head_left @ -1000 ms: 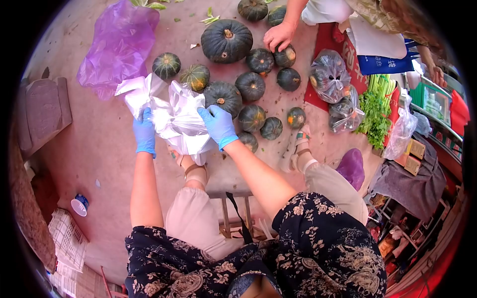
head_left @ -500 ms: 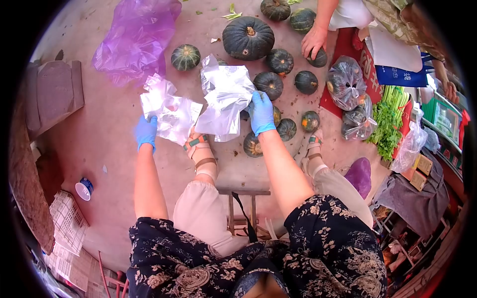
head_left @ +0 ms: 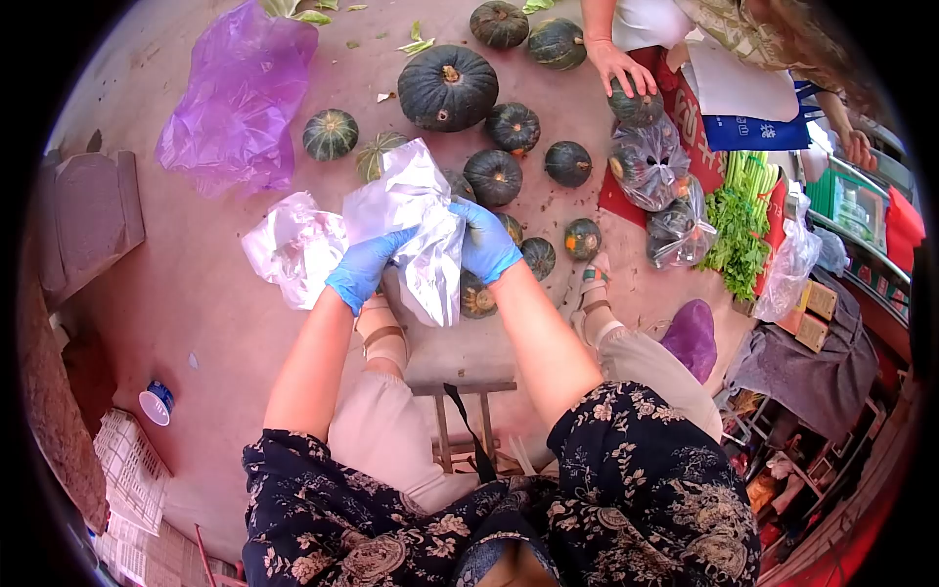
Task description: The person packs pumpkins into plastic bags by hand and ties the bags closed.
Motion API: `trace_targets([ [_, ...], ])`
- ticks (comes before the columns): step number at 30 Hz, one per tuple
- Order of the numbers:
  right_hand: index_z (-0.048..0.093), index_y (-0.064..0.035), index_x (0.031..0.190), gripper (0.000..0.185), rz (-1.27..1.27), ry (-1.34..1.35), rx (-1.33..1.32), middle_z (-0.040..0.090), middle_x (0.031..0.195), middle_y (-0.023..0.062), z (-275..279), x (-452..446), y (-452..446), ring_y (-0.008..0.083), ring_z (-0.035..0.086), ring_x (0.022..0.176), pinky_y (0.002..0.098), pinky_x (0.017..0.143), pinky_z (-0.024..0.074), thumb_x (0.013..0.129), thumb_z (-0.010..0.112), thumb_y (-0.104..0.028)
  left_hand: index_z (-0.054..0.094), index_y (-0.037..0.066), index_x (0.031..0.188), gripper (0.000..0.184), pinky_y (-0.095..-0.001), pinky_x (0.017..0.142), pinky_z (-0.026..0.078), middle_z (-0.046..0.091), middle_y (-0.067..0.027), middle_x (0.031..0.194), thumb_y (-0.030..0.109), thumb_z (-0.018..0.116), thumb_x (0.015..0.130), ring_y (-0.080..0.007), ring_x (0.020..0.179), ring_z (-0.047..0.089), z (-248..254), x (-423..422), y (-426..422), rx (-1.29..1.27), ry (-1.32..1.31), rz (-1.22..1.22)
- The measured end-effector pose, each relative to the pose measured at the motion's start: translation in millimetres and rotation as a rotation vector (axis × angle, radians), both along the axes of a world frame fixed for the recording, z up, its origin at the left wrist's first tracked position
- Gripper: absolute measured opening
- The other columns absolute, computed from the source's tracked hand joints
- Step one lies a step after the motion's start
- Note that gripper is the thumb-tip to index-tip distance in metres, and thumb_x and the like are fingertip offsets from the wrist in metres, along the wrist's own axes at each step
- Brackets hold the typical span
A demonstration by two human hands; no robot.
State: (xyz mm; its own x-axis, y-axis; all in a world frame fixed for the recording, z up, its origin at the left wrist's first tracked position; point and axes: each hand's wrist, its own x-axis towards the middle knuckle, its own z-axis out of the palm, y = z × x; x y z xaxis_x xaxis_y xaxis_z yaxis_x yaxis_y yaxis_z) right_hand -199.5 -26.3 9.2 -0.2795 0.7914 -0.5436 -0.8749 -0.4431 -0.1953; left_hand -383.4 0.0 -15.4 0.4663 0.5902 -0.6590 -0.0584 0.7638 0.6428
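A thin, shiny, clear plastic bag (head_left: pixel 406 191) hangs between my blue-gloved hands. My right hand (head_left: pixel 484 240) pinches its right edge. From the left, my left hand (head_left: pixel 372 264) has its fingers closed at the bag's lower side; the fingertips are partly lost against the film. A second crumpled plastic bag (head_left: pixel 295 247) is just left of my left hand, apart from it. Beyond the hands, several dark green squashes lie on the floor, among them a large one (head_left: pixel 448 88), a small striped one (head_left: pixel 331 134) and one partly behind the bag (head_left: pixel 377 157).
A purple plastic bag (head_left: pixel 235 103) lies at upper left. At upper right, another person's hand (head_left: pixel 618 68) rests on a squash (head_left: pixel 636 106). Bagged squashes (head_left: pixel 650 161), green leafy stalks (head_left: pixel 736 210) and a blue bag (head_left: pixel 758 133) are on the right. A paper tub (head_left: pixel 156 402) sits lower left.
My left hand has let go of the crumpled bag and moved right to the other bag. My right hand has shifted slightly left. The other person's squash is now beside the bagged ones.
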Motion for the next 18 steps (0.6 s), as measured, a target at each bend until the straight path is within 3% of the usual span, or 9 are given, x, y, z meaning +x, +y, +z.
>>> trace_targets([
  [3, 0.039, 0.0004, 0.128, 0.058, 0.026, -0.428, -0.121, 0.051, 0.121, 0.0096, 10.6, 1.7, 1.9, 0.0231, 0.051, 0.109, 0.0342, 0.093, 0.041, 0.085, 0.061, -0.031, 0.056, -0.003, 0.109, 0.035, -0.0238, 0.07, 0.044, 0.06, -0.0032, 0.096, 0.022, 0.061, 0.084, -0.0109, 0.081, 0.054, 1.3, -7.4, 9.8, 0.011, 0.219, -0.112],
  [4, 0.032, -0.0006, 0.132, 0.071, -0.021, -0.572, 0.078, 0.045, 0.126, 0.0103, -0.5, -6.1, -2.8, 0.0265, 0.047, 0.113, 0.0334, 0.095, 0.039, 0.082, 0.063, -0.04, 0.057, -0.004, 0.106, 0.034, -0.0237, 0.069, 0.044, 0.061, -0.0035, 0.096, 0.021, 0.062, 0.083, -0.0109, 0.081, 0.054, 5.5, -10.0, 14.9, 0.039, 0.321, -0.185],
  [5, 0.029, -0.0061, 0.136, 0.073, 0.037, -1.004, 0.349, 0.042, 0.13, 0.0134, -13.1, -12.9, -3.5, 0.0279, 0.043, 0.117, 0.0347, 0.095, 0.0386, 0.081, 0.064, -0.039, 0.057, -0.004, 0.104, 0.033, -0.0239, 0.068, 0.044, 0.061, -0.003, 0.092, 0.021, 0.062, 0.084, -0.0106, 0.079, 0.054, 3.6, -11.0, 17.1, 0.062, 0.379, -0.247],
  [7, 0.034, -0.0051, 0.134, 0.07, 0.239, -1.691, 0.466, 0.05, 0.118, 0.017, 14.8, -31.6, 5.4, 0.0261, 0.048, 0.112, 0.0345, 0.092, 0.0406, 0.08, 0.066, -0.036, 0.059, -0.003, 0.101, 0.031, -0.0242, 0.065, 0.044, 0.061, -0.0018, 0.086, 0.023, 0.062, 0.084, -0.01, 0.076, 0.053, 1.2, -6.3, 15.5, 0.11, 0.481, -0.378],
  [8, 0.05, 0.003, 0.12, 0.047, 0.319, -1.65, 0.421, 0.059, 0.101, 0.0145, 22.4, -30.3, 7.9, 0.0176, 0.055, 0.098, 0.0289, 0.086, 0.0427, 0.086, 0.06, -0.027, 0.061, 0.002, 0.093, 0.029, -0.0229, 0.059, 0.042, 0.058, 0.0011, 0.076, 0.03, 0.06, 0.085, -0.008, 0.069, 0.05, 0.2, -3.1, 4.6, 0.248, 0.365, -0.135],
  [9, 0.053, 0.0037, 0.113, 0.041, 0.219, -1.621, 0.242, 0.06, 0.093, 0.0138, 19.3, -25.8, 9.0, 0.0169, 0.055, 0.089, 0.0292, 0.081, 0.0434, 0.086, 0.059, -0.027, 0.061, 0.005, 0.089, 0.029, -0.0223, 0.056, 0.04, 0.054, 0.0035, 0.07, 0.033, 0.057, 0.088, -0.0067, 0.063, 0.047, 23.5, -3.2, 13.4, 0.322, 0.28, -0.114],
  [13, 0.061, 0.0047, 0.089, 0.03, -0.201, -1.348, -0.26, 0.062, 0.073, 0.0057, -22.3, 12.2, 14.3, 0.0124, 0.049, 0.067, 0.0275, 0.065, 0.0421, 0.091, 0.051, -0.024, 0.061, 0.005, 0.09, 0.034, -0.0236, 0.056, 0.04, 0.056, 0.0009, 0.068, 0.038, 0.051, 0.09, -0.0094, 0.059, 0.048, -37.9, -87.5, 28.2, 0.405, 0.566, -0.08],
  [17, 0.058, 0.0011, 0.103, 0.027, -0.164, -0.681, -0.107, 0.06, 0.095, 0.0044, -37.9, 11.4, 5.5, 0.0128, 0.054, 0.088, 0.0276, 0.081, 0.0429, 0.091, 0.049, -0.021, 0.055, 0.001, 0.112, 0.052, -0.0362, 0.083, 0.044, 0.057, -0.0186, 0.105, 0.044, 0.058, 0.083, -0.0267, 0.098, 0.057, -29.5, -109.2, 17.1, 0.79, 1.111, -0.662],
  [18, 0.054, -0.0015, 0.113, 0.029, -0.119, -0.288, -0.102, 0.057, 0.109, 0.0074, -28.5, 7.9, 4.8, 0.0166, 0.054, 0.1, 0.0308, 0.09, 0.0416, 0.091, 0.048, -0.019, 0.052, 0.0, 0.115, 0.055, -0.0358, 0.087, 0.041, 0.055, -0.0183, 0.11, 0.044, 0.059, 0.082, -0.0264, 0.104, 0.053, -29.2, -103.2, 15.0, 0.76, 0.899, -0.521],
])
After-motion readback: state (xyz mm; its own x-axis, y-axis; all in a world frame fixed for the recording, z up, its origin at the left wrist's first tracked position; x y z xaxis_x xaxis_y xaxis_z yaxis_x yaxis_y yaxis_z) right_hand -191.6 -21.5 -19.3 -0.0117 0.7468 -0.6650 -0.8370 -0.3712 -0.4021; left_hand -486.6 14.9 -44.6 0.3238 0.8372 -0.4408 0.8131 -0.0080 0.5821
